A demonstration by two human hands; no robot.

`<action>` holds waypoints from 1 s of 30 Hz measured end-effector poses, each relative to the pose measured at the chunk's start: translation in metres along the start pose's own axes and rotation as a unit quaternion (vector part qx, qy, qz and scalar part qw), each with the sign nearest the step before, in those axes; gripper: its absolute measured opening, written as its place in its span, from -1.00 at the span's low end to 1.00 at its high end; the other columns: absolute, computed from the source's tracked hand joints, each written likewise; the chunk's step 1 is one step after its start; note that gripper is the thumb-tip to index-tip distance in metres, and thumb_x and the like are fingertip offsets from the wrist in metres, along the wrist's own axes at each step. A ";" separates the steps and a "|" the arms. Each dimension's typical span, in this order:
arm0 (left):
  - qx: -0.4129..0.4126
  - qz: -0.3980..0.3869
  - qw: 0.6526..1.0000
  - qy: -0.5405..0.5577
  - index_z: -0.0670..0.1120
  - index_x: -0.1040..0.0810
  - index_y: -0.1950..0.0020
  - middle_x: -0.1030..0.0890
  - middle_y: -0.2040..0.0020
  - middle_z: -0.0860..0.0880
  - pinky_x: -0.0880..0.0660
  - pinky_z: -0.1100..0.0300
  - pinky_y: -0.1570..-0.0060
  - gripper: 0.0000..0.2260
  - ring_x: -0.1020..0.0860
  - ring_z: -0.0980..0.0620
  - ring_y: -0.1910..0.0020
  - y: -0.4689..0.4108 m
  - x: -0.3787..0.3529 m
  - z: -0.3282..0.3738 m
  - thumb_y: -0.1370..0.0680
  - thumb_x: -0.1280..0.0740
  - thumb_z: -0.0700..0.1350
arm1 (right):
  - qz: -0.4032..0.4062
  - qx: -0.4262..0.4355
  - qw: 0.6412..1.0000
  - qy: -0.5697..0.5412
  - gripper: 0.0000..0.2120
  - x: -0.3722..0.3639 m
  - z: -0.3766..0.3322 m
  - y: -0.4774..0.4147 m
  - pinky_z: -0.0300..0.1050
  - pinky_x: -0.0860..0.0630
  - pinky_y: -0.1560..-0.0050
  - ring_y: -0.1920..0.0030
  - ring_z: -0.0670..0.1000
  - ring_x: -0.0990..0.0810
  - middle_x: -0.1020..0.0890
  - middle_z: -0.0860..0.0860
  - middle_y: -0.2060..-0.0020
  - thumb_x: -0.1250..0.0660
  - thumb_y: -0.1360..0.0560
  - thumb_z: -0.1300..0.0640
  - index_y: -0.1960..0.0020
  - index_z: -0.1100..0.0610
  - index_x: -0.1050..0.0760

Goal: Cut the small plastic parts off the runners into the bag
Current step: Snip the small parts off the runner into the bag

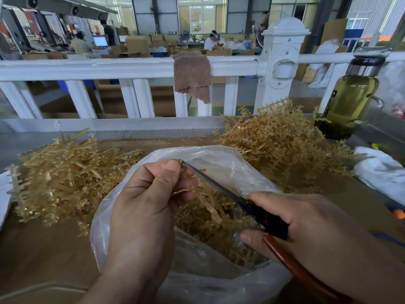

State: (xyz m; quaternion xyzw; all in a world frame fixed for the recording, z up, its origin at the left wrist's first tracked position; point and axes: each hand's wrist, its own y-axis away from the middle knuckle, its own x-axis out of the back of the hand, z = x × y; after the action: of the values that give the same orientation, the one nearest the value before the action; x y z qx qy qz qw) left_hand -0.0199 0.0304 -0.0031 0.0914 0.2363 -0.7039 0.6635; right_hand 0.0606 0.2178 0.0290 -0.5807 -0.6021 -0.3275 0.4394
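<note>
- Left hand (pixel 149 205), centre of frame: thumb and curled fingers pinch a tan runner (pixel 183 191) over the mouth of the bag (pixel 208 150).
- Right hand (pixel 317 227), lower right: fingers wrapped round the handles of the scissors (pixel 219 187), gripping them.
- Scissor blades read as one narrow line, pressed together or nearly so. The tip sits just beside the left thumb tip, at the top end of the runner.
- Bag is clear plastic and lies open at centre, on the brown table (pixel 43 249). Small cut parts (pixel 192 218) are heaped inside, below both hands.
- Runner pile (pixel 65 178) at left of bag; second runner pile (pixel 280 145) at upper right.
- Bottle (pixel 348 102) of yellow-green liquid stands at right edge, behind the second pile.
- Brown towel (pixel 191 73) hangs over the white railing (pixel 87 69), top centre.
</note>
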 end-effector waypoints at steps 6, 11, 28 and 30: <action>0.013 0.008 1.000 0.011 0.03 -0.66 0.35 -0.65 0.27 -0.04 -0.56 0.27 0.32 -0.81 -0.61 0.07 0.27 0.001 -0.002 0.000 -0.46 -0.36 -0.06 | -0.009 -0.007 1.000 -0.001 -0.47 0.002 0.000 0.000 -0.27 -0.49 0.05 0.08 -0.25 -0.56 -0.60 -0.28 0.14 -0.09 -0.31 -0.52 -0.17 -0.30 -0.37; 0.016 0.002 1.000 0.015 0.03 -0.64 0.37 -0.63 0.27 -0.04 -0.55 0.26 0.32 -0.78 -0.59 0.08 0.28 0.002 -0.002 -0.002 -0.47 -0.34 -0.06 | -0.013 -0.009 1.000 0.003 -0.39 0.000 0.002 0.000 -0.25 -0.52 0.10 0.05 -0.25 -0.57 -0.62 -0.28 0.09 -0.03 -0.27 -0.55 -0.24 -0.33 -0.31; -0.006 -0.002 1.000 -0.016 0.01 -0.64 0.30 -0.64 0.23 -0.09 -0.54 0.29 0.31 -0.86 -0.61 0.07 0.26 0.004 -0.005 -0.004 -0.35 -0.41 0.06 | 0.013 0.007 1.000 0.005 -0.44 -0.001 0.003 0.000 -0.21 -0.51 0.19 0.15 -0.22 -0.57 -0.61 -0.24 0.19 -0.06 -0.35 -0.53 -0.10 -0.20 -0.48; -0.007 -0.002 1.000 -0.012 0.00 -0.64 0.30 -0.64 0.24 -0.09 -0.53 0.29 0.32 -0.86 -0.61 0.06 0.26 0.005 -0.005 -0.004 -0.36 -0.41 0.05 | 0.019 0.008 1.000 0.005 -0.44 -0.001 0.002 0.001 -0.22 -0.51 0.21 0.18 -0.23 -0.57 -0.61 -0.24 0.22 -0.06 -0.35 -0.53 -0.10 -0.19 -0.48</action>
State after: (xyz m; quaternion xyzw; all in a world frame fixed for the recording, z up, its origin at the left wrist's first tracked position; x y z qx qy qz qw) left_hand -0.0155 0.0367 -0.0050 0.0780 0.2334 -0.7046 0.6655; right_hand 0.0610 0.2190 0.0269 -0.5870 -0.5909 -0.3173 0.4534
